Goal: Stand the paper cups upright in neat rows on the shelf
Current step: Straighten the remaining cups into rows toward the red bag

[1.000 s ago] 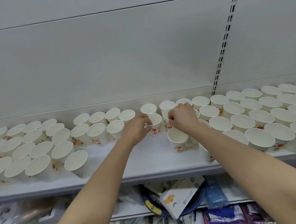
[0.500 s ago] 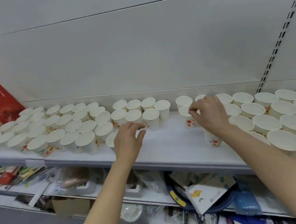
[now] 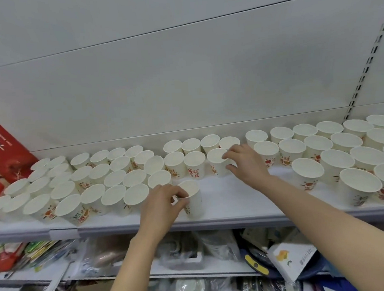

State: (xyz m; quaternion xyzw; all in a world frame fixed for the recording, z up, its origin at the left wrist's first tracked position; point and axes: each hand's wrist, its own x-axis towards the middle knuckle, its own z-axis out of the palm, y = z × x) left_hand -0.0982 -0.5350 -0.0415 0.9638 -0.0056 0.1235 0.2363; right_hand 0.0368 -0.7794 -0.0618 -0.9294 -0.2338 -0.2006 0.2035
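While one upright paper cup (image 3: 193, 198) at the shelf (image 3: 235, 201) front is pinched by the left hand (image 3: 161, 205), a second-row cup (image 3: 218, 164) is gripped between the right hand's (image 3: 247, 164) curled fingers (image 3: 231, 153).

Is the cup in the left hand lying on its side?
No, the cup that the left hand grips stands upright near the front edge of the shelf, its open mouth up.

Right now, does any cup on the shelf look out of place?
Yes. One paper cup stands alone near the shelf's front edge, apart from the rows, in the left hand. A bare gap splits the left and right groups. Nothing is tipped.
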